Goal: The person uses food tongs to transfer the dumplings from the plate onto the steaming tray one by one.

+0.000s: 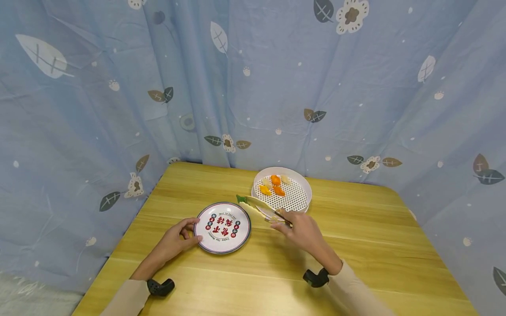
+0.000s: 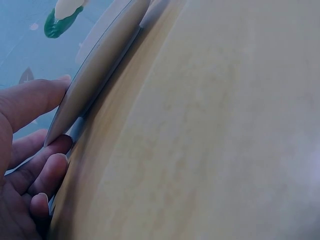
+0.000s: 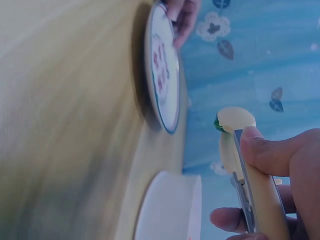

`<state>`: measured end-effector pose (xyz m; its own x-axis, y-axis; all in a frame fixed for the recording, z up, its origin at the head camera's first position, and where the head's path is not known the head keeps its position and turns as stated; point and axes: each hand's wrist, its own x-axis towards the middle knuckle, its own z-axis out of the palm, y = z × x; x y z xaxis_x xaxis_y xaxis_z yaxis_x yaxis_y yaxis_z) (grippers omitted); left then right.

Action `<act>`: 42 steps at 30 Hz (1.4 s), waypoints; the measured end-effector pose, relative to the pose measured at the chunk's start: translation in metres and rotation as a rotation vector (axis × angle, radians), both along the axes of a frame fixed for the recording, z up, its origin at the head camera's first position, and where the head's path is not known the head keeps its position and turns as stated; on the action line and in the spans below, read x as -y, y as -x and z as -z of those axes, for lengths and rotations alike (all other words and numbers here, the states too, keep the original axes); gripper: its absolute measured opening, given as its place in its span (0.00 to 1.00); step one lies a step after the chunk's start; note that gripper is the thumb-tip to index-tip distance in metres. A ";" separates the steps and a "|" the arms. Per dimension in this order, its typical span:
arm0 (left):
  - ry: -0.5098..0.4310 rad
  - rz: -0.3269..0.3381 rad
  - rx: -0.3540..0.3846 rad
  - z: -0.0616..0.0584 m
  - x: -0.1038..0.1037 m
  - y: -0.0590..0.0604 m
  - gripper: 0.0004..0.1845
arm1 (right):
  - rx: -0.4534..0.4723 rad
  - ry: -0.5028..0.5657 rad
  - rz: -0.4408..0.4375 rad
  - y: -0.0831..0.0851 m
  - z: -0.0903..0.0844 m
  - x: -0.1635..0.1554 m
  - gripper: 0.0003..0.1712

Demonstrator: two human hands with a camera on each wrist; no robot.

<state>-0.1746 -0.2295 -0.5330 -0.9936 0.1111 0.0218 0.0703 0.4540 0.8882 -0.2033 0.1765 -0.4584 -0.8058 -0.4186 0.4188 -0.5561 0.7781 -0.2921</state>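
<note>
My left hand [image 1: 174,242] holds the near-left rim of a round white plate [image 1: 209,215] with red and blue lettering, thumb and fingers at its edge. Seen from the left wrist, the plate [image 2: 100,65] is edge-on, with fingertips under the rim. My right hand [image 1: 302,231] grips a pair of tongs [image 1: 258,205] with cream ends and metal-edged handles. At their tips is a small green piece [image 1: 240,199], mostly covered by the ends in the right wrist view. It hangs between the plate and a white perforated tray [image 1: 296,199].
In the tray lie several small dumpling-like pieces: orange [image 1: 275,180], yellow [image 1: 265,190] and pale [image 1: 286,179]. The tray stands at the back of a wooden table [image 1: 356,224]. Behind it hangs a blue patterned curtain [image 1: 269,87].
</note>
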 end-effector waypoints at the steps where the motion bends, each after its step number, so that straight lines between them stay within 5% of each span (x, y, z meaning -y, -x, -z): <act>1: 0.001 0.000 -0.001 0.000 0.000 0.000 0.31 | 0.008 0.004 0.011 0.001 -0.001 -0.003 0.31; 24: -0.021 0.010 0.002 0.000 0.000 0.000 0.32 | 0.088 0.029 0.162 0.025 -0.007 -0.058 0.34; 42: -0.028 0.011 0.001 0.001 0.001 0.000 0.31 | 0.190 -0.067 0.307 0.048 0.004 -0.098 0.39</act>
<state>-0.1750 -0.2303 -0.5340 -0.9923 0.1214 0.0236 0.0738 0.4284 0.9006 -0.2517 0.2748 -0.4621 -0.9589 -0.1668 0.2297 -0.2346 0.9210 -0.3108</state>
